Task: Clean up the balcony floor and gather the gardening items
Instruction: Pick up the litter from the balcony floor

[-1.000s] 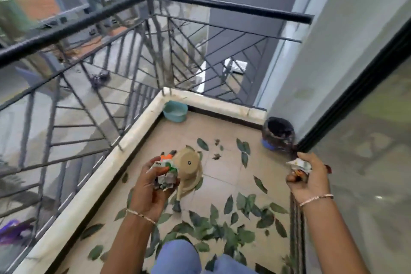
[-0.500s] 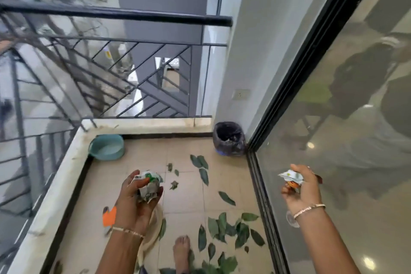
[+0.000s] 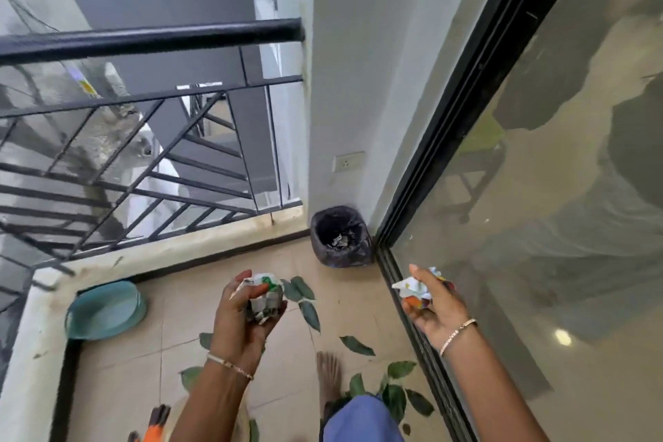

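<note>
Balcony floor (image 3: 179, 326): tiled, filling the lower centre of the frame, bounded by the railing (image 3: 143, 36) on the left and the glass door (image 3: 538, 226) on the right.

Basin (image 3: 107, 332): teal, lower left, against the kerb.

Bin (image 3: 319, 248): black-lined, mouth open upward, standing in the far corner at centre frame where the wall meets the door track. Some scraps are visible inside.

Leaves (image 3: 310, 314): scattered on the tiles across the lower centre, between the bin and the person.

Left hand (image 3: 247, 312): lower centre, fingers curled round a crumpled paper wad (image 3: 265, 298).

Right hand (image 3: 430, 305): lower right, over the door track, fingers and thumb pinching a second paper wad (image 3: 412, 289).

Finding: the bin lies up-frame from both hands and between them, to the right of the left hand and to the left of the right. Neither hand is clearly nearer. In my judgement both wads are bound for the bin, each needing an inward, forward reach.
</note>
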Demonstrator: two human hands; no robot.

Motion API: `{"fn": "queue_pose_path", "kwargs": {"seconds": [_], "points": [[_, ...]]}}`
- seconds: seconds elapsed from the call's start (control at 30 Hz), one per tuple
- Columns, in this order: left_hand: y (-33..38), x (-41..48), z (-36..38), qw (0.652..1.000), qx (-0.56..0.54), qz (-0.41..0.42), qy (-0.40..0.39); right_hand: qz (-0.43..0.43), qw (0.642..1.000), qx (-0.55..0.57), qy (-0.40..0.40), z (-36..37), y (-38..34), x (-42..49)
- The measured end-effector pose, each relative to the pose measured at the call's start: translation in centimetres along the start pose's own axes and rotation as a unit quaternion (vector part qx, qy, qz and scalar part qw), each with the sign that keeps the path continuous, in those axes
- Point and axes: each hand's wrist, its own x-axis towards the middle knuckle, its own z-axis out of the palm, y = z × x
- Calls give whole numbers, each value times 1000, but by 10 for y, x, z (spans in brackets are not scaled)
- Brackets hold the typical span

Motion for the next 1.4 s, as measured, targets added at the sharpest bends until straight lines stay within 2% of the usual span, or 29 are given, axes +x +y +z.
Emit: {"fn": "queue_pose_path", "kwargs": {"seconds": [0.17,0.37,0.57,0.7,0.83,0.93,1.03,1.13,1.27,1.4], "points": [[-3,76,48,999,34,-34,20,88,996,7,-1,41,-15,83],[-1,162,112,995,71,-50,47,215,970,82,-72,116,-32,213],[-14,240,162,989,123,-44,75,179,982,-39,-35,175,-40,328],[-29,288,178,982,149,-67,97,178,983,-45,0,171,-20,401],[-46,331,191,975,164,-85,122,181,980,-81,33,167,-39,386],[-60,362,205,975,163,-95,116,197,975,-94,43,136,-44,371],[-70,386,217,976,150,-127,90,218,967,-95,86,99,-46,351],[-77,397,221,972,146,-147,113,243,958,-92,125,69,-45,332],[-84,394,212,964,193,-121,138,242,954,-83,156,56,-44,319],[-76,368,197,965,208,-84,133,214,964,-86,129,80,-51,312]]}}
